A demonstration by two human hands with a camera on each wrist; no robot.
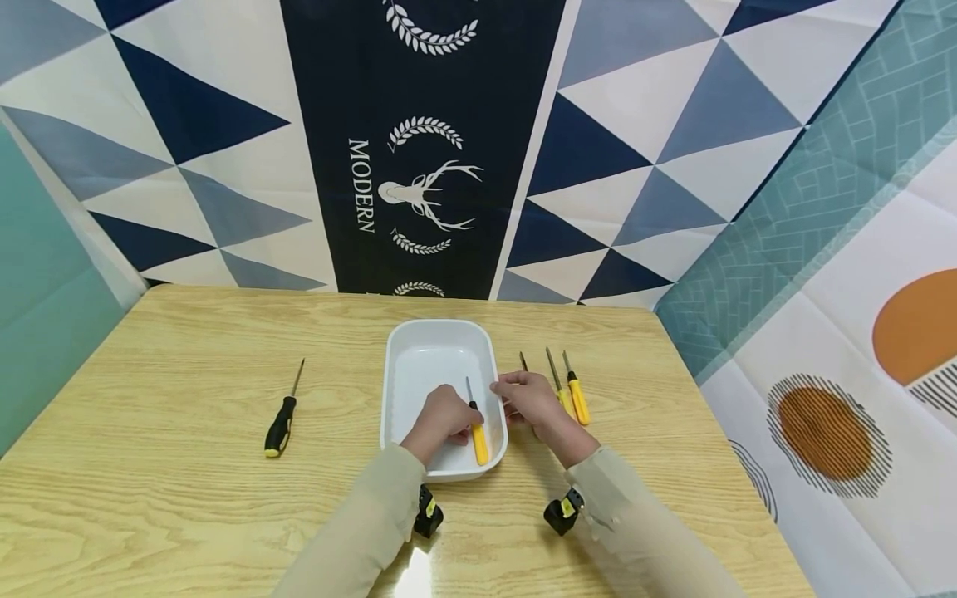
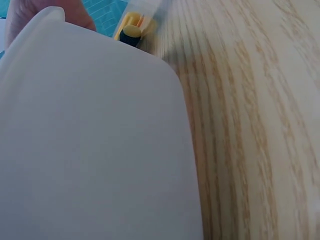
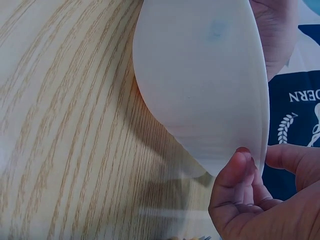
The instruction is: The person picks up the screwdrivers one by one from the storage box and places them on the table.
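Observation:
A white plastic tray (image 1: 420, 370) sits on the wooden table in front of me. My left hand (image 1: 445, 415) reaches inside it, fingers curled at the handle of a yellow and black screwdriver (image 1: 479, 444) whose shaft points away from me. In the left wrist view the tray's wall (image 2: 100, 135) hides that grip. With thumb and fingers, my right hand (image 1: 532, 402) pinches the tray's right rim, and the right wrist view shows this hand (image 3: 265, 195) against the outer wall (image 3: 200, 90).
Right of the tray lie two yellow-handled screwdrivers (image 1: 578, 400) and a third dark shaft (image 1: 523, 361), partly hidden by my right hand. A black screwdriver (image 1: 280, 428) with a yellow end lies to the left. A patterned cloth (image 1: 419, 149) hangs behind the table (image 1: 172, 399).

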